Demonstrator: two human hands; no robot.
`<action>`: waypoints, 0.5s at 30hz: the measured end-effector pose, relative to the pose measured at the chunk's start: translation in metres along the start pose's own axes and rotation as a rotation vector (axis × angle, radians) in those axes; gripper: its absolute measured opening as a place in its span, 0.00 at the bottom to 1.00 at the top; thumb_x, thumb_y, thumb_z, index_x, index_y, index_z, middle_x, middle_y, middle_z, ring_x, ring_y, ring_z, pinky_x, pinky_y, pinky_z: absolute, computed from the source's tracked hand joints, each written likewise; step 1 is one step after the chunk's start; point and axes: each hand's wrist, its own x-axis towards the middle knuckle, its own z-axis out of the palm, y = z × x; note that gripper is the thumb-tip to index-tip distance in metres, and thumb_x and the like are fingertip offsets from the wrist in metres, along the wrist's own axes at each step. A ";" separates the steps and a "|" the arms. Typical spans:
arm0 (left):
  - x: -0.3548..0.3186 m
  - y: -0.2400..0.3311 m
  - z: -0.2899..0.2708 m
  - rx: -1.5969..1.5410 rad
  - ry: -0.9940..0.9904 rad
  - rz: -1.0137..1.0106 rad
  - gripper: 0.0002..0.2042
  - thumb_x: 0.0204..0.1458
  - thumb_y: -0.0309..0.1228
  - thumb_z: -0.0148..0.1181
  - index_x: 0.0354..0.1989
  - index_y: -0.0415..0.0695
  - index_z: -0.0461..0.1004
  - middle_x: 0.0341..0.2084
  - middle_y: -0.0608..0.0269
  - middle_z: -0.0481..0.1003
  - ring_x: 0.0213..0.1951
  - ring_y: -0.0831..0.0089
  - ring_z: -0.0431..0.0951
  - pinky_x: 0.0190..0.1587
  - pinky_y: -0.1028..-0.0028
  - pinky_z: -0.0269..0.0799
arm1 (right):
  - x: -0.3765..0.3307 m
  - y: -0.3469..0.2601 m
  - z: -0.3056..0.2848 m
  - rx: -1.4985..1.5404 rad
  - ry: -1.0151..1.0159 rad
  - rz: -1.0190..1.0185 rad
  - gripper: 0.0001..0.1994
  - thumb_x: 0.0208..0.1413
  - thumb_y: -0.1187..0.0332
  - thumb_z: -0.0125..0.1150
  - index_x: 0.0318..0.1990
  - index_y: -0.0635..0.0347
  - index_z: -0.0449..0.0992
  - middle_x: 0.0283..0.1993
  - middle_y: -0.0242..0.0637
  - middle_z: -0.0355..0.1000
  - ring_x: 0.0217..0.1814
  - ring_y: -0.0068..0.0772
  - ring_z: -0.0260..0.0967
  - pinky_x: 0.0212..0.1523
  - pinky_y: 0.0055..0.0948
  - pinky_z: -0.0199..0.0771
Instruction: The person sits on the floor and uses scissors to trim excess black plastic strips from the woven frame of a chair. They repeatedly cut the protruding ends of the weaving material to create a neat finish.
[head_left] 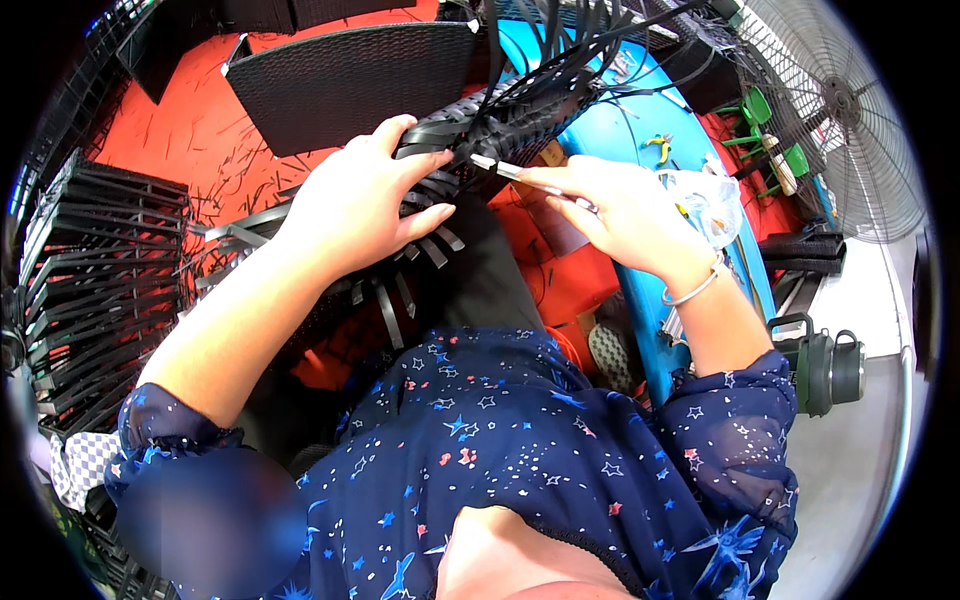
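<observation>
Woven piece (535, 115) sits ahead of the torso; long axis runs lower left to upper right, far end up over the left edge of the blue tabletop (598, 130). Flat black strips, plastic-looking, tight weave, slight sheen. Long loose strips (598, 45) fan off the far end, curving up and right; short cut ends (388, 315) hang off the near side, squared tips.

Right hand (620, 205): fingers clenched on a slim metal tool (508, 170), bright, flat-bladed. Tool points up and left, tip at the weave just beside the left index fingertip.

Left hand (350, 195): laid over the near end of the woven piece, index and thumb apart, both on the strips. Can't tell how hard it grips; some fingers hidden.

On the tabletop: yellow-handled pliers (660, 150) right of the weave; crumpled clear plastic bag (712, 205) by the right edge, beyond the right wrist. Past the left hand, a flat rectangular woven panel (350, 85), fine black texture, stands over the smooth red floor (160, 150).
</observation>
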 end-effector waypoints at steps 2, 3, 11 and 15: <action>0.000 0.001 0.000 -0.004 0.007 0.014 0.26 0.55 0.49 0.67 0.61 0.56 0.77 0.66 0.53 0.66 0.58 0.51 0.76 0.59 0.59 0.75 | 0.004 0.002 -0.004 -0.032 -0.014 -0.054 0.15 0.62 0.66 0.61 0.55 0.48 0.81 0.33 0.38 0.74 0.36 0.43 0.75 0.38 0.38 0.77; -0.001 0.000 0.000 -0.008 0.017 0.022 0.26 0.55 0.48 0.67 0.61 0.56 0.78 0.66 0.53 0.66 0.58 0.51 0.76 0.58 0.59 0.75 | 0.008 0.004 -0.008 -0.056 -0.021 -0.081 0.14 0.61 0.66 0.61 0.54 0.49 0.82 0.33 0.38 0.74 0.36 0.43 0.75 0.39 0.39 0.77; 0.000 0.008 -0.007 -0.015 -0.006 -0.009 0.25 0.53 0.45 0.69 0.60 0.55 0.78 0.66 0.53 0.66 0.58 0.51 0.77 0.58 0.59 0.76 | 0.018 0.001 -0.026 -0.111 0.017 -0.139 0.14 0.62 0.66 0.60 0.54 0.49 0.82 0.32 0.40 0.74 0.35 0.46 0.76 0.37 0.42 0.76; -0.001 0.004 -0.010 -0.051 -0.008 -0.016 0.24 0.52 0.43 0.71 0.58 0.54 0.80 0.66 0.53 0.66 0.57 0.51 0.77 0.57 0.59 0.76 | 0.005 0.004 -0.021 -0.018 -0.100 -0.090 0.15 0.62 0.64 0.59 0.54 0.45 0.82 0.33 0.37 0.75 0.38 0.45 0.77 0.40 0.42 0.78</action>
